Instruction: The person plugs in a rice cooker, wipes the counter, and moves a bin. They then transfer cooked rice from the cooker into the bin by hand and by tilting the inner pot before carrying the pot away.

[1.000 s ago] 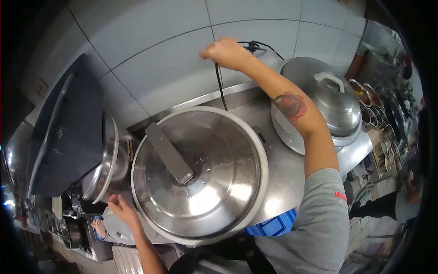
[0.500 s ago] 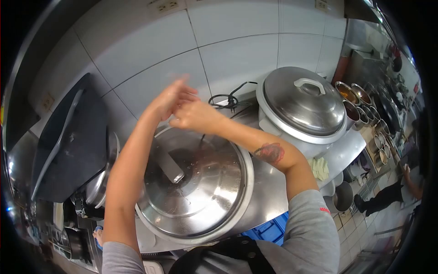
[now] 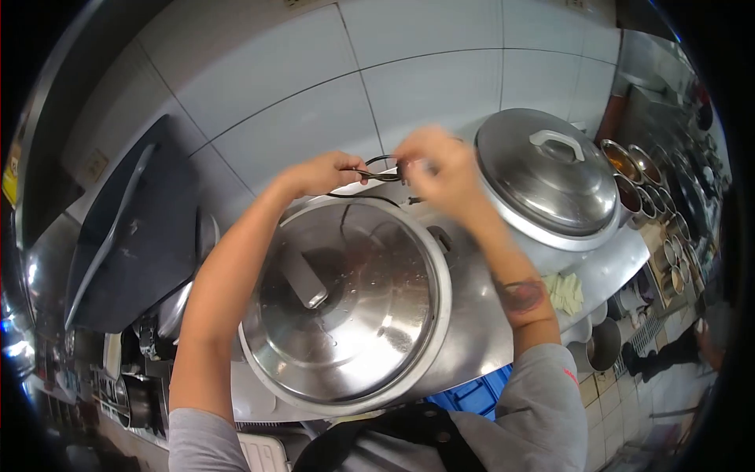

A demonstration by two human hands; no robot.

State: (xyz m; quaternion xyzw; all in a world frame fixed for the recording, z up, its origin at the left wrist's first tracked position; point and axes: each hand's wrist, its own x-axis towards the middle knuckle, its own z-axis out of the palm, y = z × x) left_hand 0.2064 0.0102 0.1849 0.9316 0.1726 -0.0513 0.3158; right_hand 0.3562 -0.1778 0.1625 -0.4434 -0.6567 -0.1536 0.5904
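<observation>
Black cord point(image 3: 381, 176) partly behind right hand point(image 3: 442, 171)

Grey short sleeves point(image 3: 541, 401), black apron point(image 3: 393, 426) — and a forearm tattoo point(image 3: 522, 296).

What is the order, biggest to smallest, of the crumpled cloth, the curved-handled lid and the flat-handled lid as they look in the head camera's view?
1. Flat-handled lid
2. Curved-handled lid
3. Crumpled cloth
</observation>
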